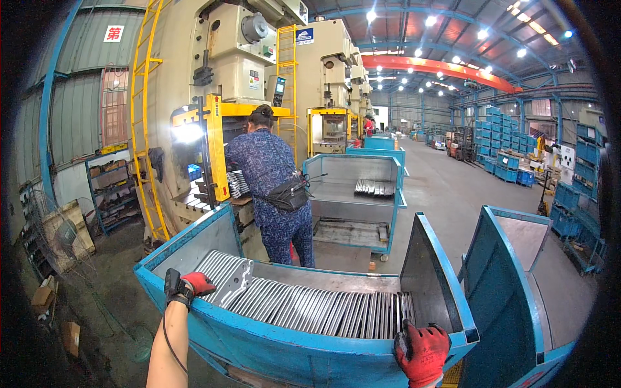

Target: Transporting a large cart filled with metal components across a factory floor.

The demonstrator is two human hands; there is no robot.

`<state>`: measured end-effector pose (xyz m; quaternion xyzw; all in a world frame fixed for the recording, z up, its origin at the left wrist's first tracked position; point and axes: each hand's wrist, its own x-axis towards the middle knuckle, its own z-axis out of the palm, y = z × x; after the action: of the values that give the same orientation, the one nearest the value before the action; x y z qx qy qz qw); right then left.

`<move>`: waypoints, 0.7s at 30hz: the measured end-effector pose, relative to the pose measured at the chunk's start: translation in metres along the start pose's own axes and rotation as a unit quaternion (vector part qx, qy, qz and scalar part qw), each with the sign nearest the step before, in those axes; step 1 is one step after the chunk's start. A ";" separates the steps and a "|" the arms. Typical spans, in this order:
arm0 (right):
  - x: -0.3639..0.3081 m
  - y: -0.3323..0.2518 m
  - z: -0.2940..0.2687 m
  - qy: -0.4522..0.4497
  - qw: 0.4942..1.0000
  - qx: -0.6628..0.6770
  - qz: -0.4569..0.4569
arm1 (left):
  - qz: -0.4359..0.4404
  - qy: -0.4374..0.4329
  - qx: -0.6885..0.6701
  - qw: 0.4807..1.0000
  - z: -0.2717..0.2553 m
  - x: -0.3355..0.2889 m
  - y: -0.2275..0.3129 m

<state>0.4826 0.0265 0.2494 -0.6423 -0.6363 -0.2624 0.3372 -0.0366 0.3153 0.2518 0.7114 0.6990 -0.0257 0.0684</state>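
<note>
A blue metal cart (310, 346) stands right in front of me, with a long row of flat silver metal plates (304, 310) leaning on edge inside it. My left hand (198, 284), in a red glove, is closed at the cart's front rim near the left end, beside the plates; its fingertips are partly hidden. A dark device with a cable is strapped at that wrist. Toward the front right corner, my right hand (424, 349) wears a red and black glove and has its fingers curled over the same rim, close to the last plates.
Just beyond the cart a co-worker (265, 174) in dark blue stands at a large press (174, 84). Another blue cart (352, 213) holding some plates is behind. At right stands a blue cart (504, 284); at left, a floor fan (65, 233) and a yellow ladder (139, 129).
</note>
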 end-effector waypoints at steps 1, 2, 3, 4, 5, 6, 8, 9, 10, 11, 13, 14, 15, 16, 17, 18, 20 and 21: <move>0.000 0.000 0.000 0.002 1.000 0.004 -0.007 | 0.002 -0.002 0.003 1.000 0.002 0.002 -0.003; 0.000 0.000 0.000 0.004 1.000 0.006 -0.012 | 0.007 -0.003 0.005 1.000 0.001 0.002 -0.001; 0.000 0.000 0.000 0.004 1.000 0.005 -0.012 | 0.008 -0.003 0.005 1.000 0.001 0.003 0.000; 0.000 0.000 0.000 0.002 1.000 0.003 -0.008 | 0.007 -0.007 -0.003 1.000 0.000 0.003 0.002; 0.000 0.001 0.001 -0.001 1.000 0.002 -0.005 | 0.006 -0.011 -0.010 1.000 -0.001 0.003 0.003; 0.000 0.000 0.001 -0.001 1.000 0.004 -0.006 | 0.003 -0.010 -0.010 1.000 -0.001 0.001 0.002; 0.001 0.000 -0.001 -0.004 1.000 0.005 -0.007 | -0.008 -0.005 -0.008 1.000 -0.001 -0.001 0.003; 0.001 -0.001 -0.001 -0.004 1.000 0.004 -0.006 | -0.007 -0.005 -0.008 1.000 -0.002 -0.001 0.005; 0.001 -0.002 -0.002 -0.004 1.000 0.000 -0.001 | -0.002 -0.008 -0.009 1.000 -0.003 -0.001 0.007; 0.002 -0.003 -0.003 -0.004 1.000 -0.003 0.003 | -0.001 -0.010 -0.010 1.000 -0.004 -0.003 0.007; 0.001 -0.001 -0.001 -0.002 1.000 -0.001 0.003 | -0.006 -0.008 -0.011 1.000 -0.003 -0.003 0.006; 0.000 -0.001 0.000 -0.001 1.000 -0.001 0.004 | -0.009 -0.007 -0.012 1.000 -0.003 -0.002 0.005; 0.000 -0.002 0.000 -0.001 1.000 -0.002 0.004 | -0.009 -0.007 -0.013 1.000 0.000 0.002 0.002; 0.000 -0.002 0.000 0.002 1.000 -0.002 0.001 | -0.002 -0.002 -0.017 1.000 0.004 0.006 -0.003; 0.000 -0.002 -0.001 0.006 1.000 -0.002 -0.002 | 0.004 0.002 -0.020 1.000 0.004 0.005 -0.003; 0.000 -0.002 -0.001 0.005 1.000 -0.001 -0.002 | 0.003 0.002 -0.020 1.000 0.004 0.004 -0.003; 0.001 -0.002 -0.002 -0.003 1.000 0.003 0.002 | -0.006 -0.016 -0.026 1.000 0.001 0.003 -0.002; 0.001 -0.002 -0.002 -0.003 1.000 0.003 0.002 | -0.005 -0.016 -0.026 1.000 -0.001 0.002 0.000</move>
<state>0.4809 0.0257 0.2517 -0.6435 -0.6366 -0.2580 0.3376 -0.0362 0.3173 0.2524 0.7053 0.7019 -0.0196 0.0977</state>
